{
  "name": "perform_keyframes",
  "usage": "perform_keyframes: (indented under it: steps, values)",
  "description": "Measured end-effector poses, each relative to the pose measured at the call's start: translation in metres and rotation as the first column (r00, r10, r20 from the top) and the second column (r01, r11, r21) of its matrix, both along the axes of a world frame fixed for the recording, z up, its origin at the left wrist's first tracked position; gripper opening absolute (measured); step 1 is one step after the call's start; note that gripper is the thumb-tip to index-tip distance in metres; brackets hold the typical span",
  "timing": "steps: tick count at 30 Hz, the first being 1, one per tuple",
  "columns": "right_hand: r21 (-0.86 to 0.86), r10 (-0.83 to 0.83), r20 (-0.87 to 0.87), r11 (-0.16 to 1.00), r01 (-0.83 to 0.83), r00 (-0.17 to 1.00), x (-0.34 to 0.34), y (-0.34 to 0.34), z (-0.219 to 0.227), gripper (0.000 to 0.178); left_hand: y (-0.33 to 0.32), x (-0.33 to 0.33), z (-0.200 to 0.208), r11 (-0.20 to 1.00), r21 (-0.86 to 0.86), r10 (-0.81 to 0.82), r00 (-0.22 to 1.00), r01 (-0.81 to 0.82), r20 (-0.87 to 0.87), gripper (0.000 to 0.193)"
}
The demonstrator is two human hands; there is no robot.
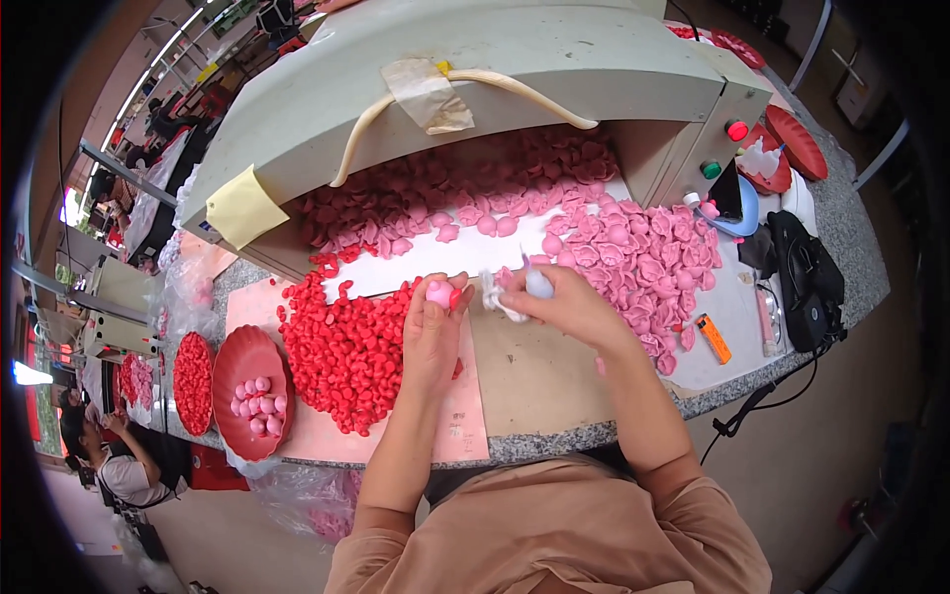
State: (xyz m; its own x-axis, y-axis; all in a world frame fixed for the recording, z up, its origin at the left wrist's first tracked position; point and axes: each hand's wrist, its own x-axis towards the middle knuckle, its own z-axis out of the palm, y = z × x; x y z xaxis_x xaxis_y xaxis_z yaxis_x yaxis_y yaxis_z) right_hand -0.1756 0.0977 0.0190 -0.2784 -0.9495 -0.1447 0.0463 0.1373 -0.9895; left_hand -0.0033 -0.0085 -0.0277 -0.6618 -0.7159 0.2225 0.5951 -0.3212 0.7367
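Observation:
My left hand [431,342] is closed around a small pink ball [438,292], held up between the fingertips. A small glossy red piece [455,299] sits at the ball's right side by my fingers. Just to the right, my right hand [579,309] grips a small pale squeeze bottle [539,283] with a thin tip pointing up. A crumpled white cloth [505,299] shows at the same hand's fingertips, between both hands. Below and left of my left hand spreads a pile of small curved red pieces [341,361]. Pink cup-shaped pieces [633,252] are heaped beyond my right hand.
A grey arched machine housing [554,74] spans the back, with more pink pieces under it and red and green buttons [736,130] at right. Left stand a red dish [230,371] of pink balls and another of red pieces [193,386]. An orange lighter [713,339] and black bag [804,267] lie right.

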Motion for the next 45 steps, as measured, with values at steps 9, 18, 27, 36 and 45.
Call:
perform_keyframes:
  steps: [9,18,27,36,45]
  values:
    - [-0.317,-0.12,-0.163,0.946,0.063,0.979,0.027,-0.01,-0.005,0.036,0.006,-0.002,0.008,0.968,0.246,-0.06,0.997,0.045,0.057,0.033]
    - [-0.431,-0.292,-0.319,0.892,0.137,0.902,0.041,-0.015,-0.014,0.033,0.015,-0.005,0.006,0.962,0.262,-0.098,0.993,0.077,0.067,0.032]
    - [-0.435,-0.332,-0.343,0.885,0.165,0.879,0.045,-0.016,-0.018,0.03,0.018,-0.006,-0.004,0.992,0.117,0.032,0.996,-0.041,0.079,0.035]
    - [-0.464,-0.191,-0.201,0.882,0.078,0.961,0.044,-0.02,-0.029,0.03,0.022,-0.003,0.003,0.981,-0.085,0.185,0.972,-0.174,0.145,0.032]
    - [-0.256,-0.123,0.134,0.954,0.154,0.983,0.049,-0.025,-0.035,0.032,0.012,-0.003,0.013,0.909,-0.332,0.351,0.89,-0.25,0.29,0.036]
